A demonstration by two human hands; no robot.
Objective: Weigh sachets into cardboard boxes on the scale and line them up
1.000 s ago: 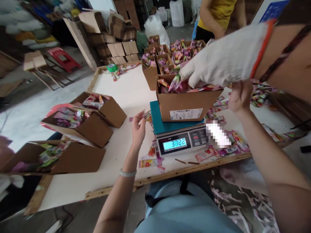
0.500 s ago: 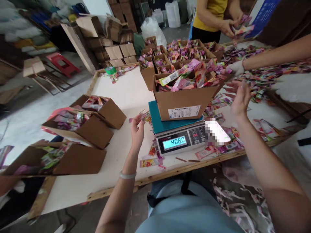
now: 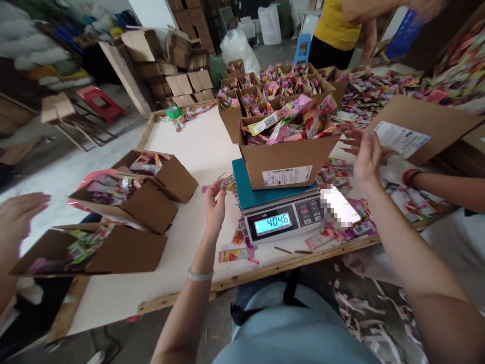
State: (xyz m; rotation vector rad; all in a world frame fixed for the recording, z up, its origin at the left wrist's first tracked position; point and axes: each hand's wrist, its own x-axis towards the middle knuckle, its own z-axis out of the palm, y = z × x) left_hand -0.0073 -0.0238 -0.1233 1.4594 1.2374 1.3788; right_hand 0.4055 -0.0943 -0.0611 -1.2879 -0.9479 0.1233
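A cardboard box (image 3: 288,162) heaped with colourful sachets (image 3: 291,121) stands on the teal platform (image 3: 244,189) of a digital scale (image 3: 273,222), whose display reads 4046. My left hand (image 3: 215,202) is raised just left of the scale, its fingertips pinched on a few small sachets (image 3: 226,182). My right hand (image 3: 366,154) hovers at the box's right side, fingers spread, holding nothing.
Three open boxes of sachets (image 3: 125,197) sit at the left, where another person's hand (image 3: 18,212) reaches in. Rows of small filled boxes (image 3: 265,86) stand behind. A co-worker's arm (image 3: 447,184) and a tilted box (image 3: 424,126) are at the right, loose sachets (image 3: 379,86) beyond.
A gloved co-worker's hand dropped sachets into the weighed box and withdrew; the reading rose to 4080, then 4046. A tilted box appeared at the right. My hands barely moved.
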